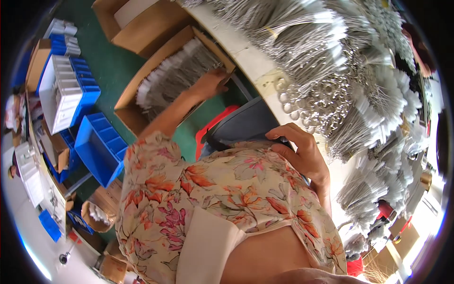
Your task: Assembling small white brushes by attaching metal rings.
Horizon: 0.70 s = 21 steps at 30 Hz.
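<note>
My left arm stretches out to a cardboard box on the floor, packed with thin silvery wire-like strands that end in white tips. My left hand is at the box's right-hand end, near the table. Its fingers are blurred and partly hidden, so whether they hold anything cannot be made out. Close to my body, beside the table edge, my right hand is loosely curved with thumb and forefinger apart, and nothing shows in it. Dark grey cloth lies across my lap below it.
On the white table, bundles of similar strands are heaped beside a pile of metal rings. A red curved piece shows by my lap. Blue bins and a second carton stand around the green floor.
</note>
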Tool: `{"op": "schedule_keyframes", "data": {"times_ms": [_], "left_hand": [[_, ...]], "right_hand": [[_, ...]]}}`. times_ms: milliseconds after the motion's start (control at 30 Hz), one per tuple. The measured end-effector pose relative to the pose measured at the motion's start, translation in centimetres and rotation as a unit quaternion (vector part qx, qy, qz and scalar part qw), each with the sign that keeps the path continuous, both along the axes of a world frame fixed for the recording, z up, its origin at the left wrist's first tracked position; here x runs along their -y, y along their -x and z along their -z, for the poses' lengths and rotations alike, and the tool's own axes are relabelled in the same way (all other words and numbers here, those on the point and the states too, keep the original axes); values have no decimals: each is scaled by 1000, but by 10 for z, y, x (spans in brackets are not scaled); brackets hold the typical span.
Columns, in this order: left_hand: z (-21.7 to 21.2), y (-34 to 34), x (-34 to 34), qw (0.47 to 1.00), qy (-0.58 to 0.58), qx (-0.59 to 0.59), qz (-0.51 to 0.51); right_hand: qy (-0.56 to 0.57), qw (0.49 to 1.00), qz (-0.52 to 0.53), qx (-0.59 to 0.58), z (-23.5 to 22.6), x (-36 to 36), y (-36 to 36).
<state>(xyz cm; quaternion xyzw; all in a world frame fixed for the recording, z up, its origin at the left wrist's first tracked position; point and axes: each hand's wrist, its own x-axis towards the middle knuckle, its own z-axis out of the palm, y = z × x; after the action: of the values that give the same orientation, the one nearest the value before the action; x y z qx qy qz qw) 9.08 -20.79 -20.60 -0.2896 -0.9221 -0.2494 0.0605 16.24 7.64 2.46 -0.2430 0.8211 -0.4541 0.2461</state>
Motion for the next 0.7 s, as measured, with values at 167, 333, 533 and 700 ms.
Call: {"op": "schedule_keyframes", "data": {"times_ms": [167, 333, 533, 700], "left_hand": [[-85, 3, -2, 919, -244, 80, -299], [-226, 68, -44, 874, -430, -76, -213], [-295, 230, -191, 979, -197, -11, 55], [-272, 375, -223, 952, 235, -81, -176]], "right_hand": [[43, 992, 54, 105, -15, -36, 9], [140, 988, 61, 1, -27, -80, 25], [94, 970, 174, -138, -65, -163, 41], [-54, 920, 348, -171, -67, -252, 63]]}}
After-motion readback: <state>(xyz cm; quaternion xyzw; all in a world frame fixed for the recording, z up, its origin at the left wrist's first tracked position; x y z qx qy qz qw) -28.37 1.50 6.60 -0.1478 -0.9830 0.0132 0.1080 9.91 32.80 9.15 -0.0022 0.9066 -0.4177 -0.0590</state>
